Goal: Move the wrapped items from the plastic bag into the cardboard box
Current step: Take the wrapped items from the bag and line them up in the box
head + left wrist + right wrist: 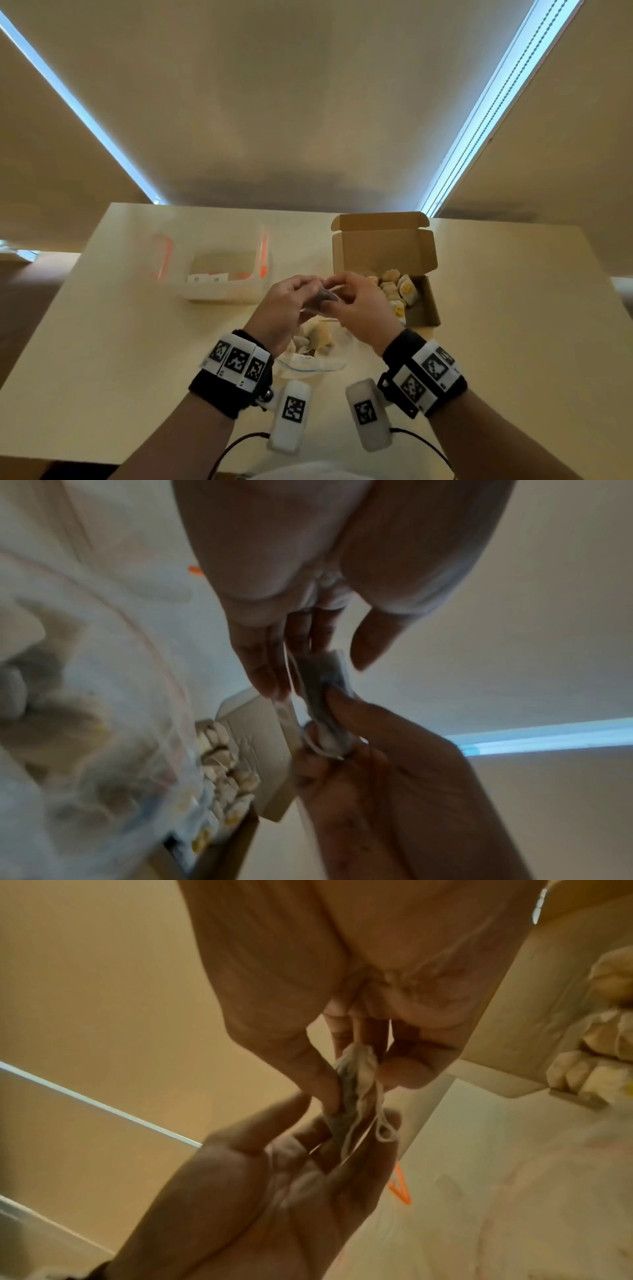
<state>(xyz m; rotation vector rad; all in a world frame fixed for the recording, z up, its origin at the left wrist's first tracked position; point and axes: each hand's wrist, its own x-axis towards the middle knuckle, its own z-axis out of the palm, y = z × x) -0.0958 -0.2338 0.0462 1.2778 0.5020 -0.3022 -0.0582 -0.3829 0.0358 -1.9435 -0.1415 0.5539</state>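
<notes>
On the left of the pale table (102,325) stands a clear plastic tub with orange clips (226,270), with white labels on its near wall. My left hand (281,308) is raised above the table's middle, its fingertips (270,680) pinching one end of a small grey-brown wrapped item with a white string (323,296); the string loops loose beside my fingers in the right wrist view. Below my hands, the crumpled clear plastic bag (308,363) lies on the table with a few pale wrapped items (320,334) showing in it. My right hand (359,308) pinches the other end of the same small item between thumb and fingers. Farther right, the open brown cardboard box (387,253) sits with its lid tipped back, holding a cluster of cream wrapped pieces with yellow marks (399,291).
</notes>
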